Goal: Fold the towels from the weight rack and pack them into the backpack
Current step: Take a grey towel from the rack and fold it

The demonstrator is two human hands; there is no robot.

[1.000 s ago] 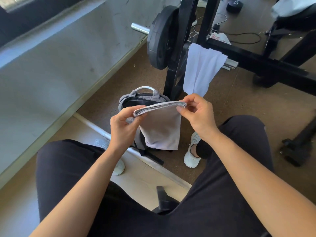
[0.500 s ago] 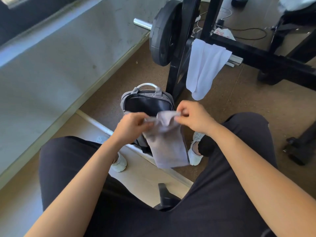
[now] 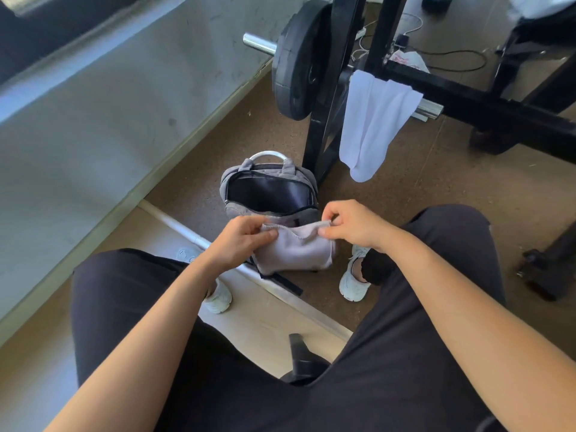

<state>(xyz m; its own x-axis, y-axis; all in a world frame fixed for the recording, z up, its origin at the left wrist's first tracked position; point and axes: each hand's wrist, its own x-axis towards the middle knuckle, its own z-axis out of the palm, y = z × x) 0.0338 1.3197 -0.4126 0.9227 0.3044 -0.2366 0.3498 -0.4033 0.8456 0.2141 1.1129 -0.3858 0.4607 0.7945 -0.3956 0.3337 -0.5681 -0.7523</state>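
Two towels show plainly, along with one backpack, one weight plate and two hands. At the left, the left hand (image 3: pixel 240 241) reaches forward from a bare forearm, knuckles up. Its fingers (image 3: pixel 266 234) are curled and pinch the left end of the grey towel's top edge against the thumb. The grey towel (image 3: pixel 296 252) hangs folded between the two hands, above the floor between the person's knees, just on the near side of the backpack. The single grey backpack (image 3: pixel 265 212) stands on the floor with its mouth unzipped and gaping, showing dark lining; the towel hides its lower near face. Beyond it, one black weight plate (image 3: pixel 294 67) sits on a chrome bar of the weight rack (image 3: pixel 322 145). The right hand (image 3: pixel 352 227) mirrors the left, with thumb and forefinger clamped on the towel's right corner. Farther right, the one white towel (image 3: pixel 371 126) hangs draped over the rack's crossbar.
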